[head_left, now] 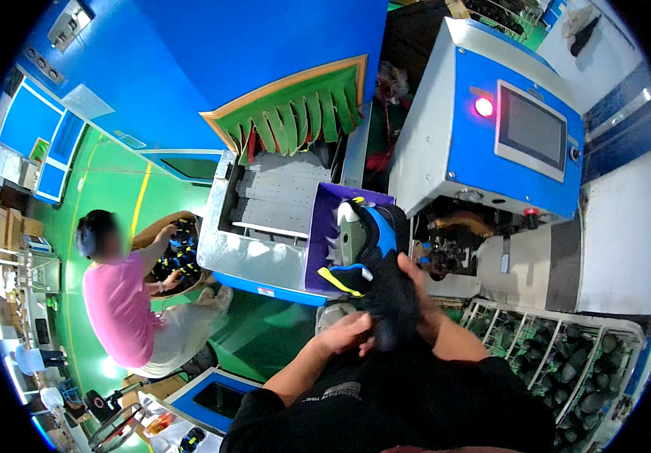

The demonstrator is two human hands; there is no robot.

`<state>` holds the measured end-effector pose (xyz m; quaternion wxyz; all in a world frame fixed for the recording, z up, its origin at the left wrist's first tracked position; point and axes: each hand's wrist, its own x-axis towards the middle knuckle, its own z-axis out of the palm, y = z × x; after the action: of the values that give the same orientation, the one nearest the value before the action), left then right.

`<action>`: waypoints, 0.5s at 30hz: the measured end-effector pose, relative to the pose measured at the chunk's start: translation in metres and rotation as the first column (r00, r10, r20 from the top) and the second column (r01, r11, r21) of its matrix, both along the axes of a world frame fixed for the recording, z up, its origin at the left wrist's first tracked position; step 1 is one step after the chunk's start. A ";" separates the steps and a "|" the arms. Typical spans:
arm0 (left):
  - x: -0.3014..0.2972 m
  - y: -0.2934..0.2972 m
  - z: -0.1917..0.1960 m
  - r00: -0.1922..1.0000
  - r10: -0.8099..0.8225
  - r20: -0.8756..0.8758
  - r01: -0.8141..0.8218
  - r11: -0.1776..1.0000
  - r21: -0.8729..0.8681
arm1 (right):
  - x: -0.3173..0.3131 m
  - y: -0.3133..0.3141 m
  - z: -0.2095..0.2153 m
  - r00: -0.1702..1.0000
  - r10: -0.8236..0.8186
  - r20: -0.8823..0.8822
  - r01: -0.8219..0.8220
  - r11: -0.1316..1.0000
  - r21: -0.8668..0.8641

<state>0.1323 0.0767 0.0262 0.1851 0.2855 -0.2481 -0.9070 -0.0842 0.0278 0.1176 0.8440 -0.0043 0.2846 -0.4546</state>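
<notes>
In front of my chest is a black shoe upper with blue and yellow parts, reaching over a purple bin. My right hand grips its right side, thumb uppermost. The fingers of my left hand are curled at its near left edge, beside a dark, blurred part. In the bin, against the upper, lie a grey-green sole-shaped piece and yellow and blue strips; I cannot tell whether these belong to the same shoe.
Behind the bin, a metal conveyor runs under green flaps into a blue machine. On the right stands a machine with a screen and a lit red lamp. A rack holds dark shoe-last-like pieces. Left, a person in pink reaches into a basket.
</notes>
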 end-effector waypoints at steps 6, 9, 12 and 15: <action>-0.061 0.010 0.057 0.874 0.277 0.399 0.069 0.743 -0.666 | -0.102 0.041 -0.014 0.868 0.339 -0.363 -0.343 0.938 0.054; -0.085 0.010 0.073 0.893 0.093 0.439 0.197 0.798 -0.570 | -0.136 0.095 -0.024 0.987 0.152 0.054 -0.160 0.967 0.200; -0.107 0.023 0.052 0.851 -0.013 0.525 0.337 0.781 -0.525 | -0.159 0.126 -0.034 0.995 0.090 0.048 -0.096 0.982 0.161; -0.117 0.028 0.067 0.920 -0.330 0.211 0.392 0.753 -0.529 | -0.178 0.167 -0.084 0.973 -0.231 -0.017 0.230 0.956 0.181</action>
<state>0.0149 0.1043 0.0935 0.0688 0.2121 -0.5631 -0.7957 -0.2624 0.1952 0.0336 0.7827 0.1069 0.3215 -0.5221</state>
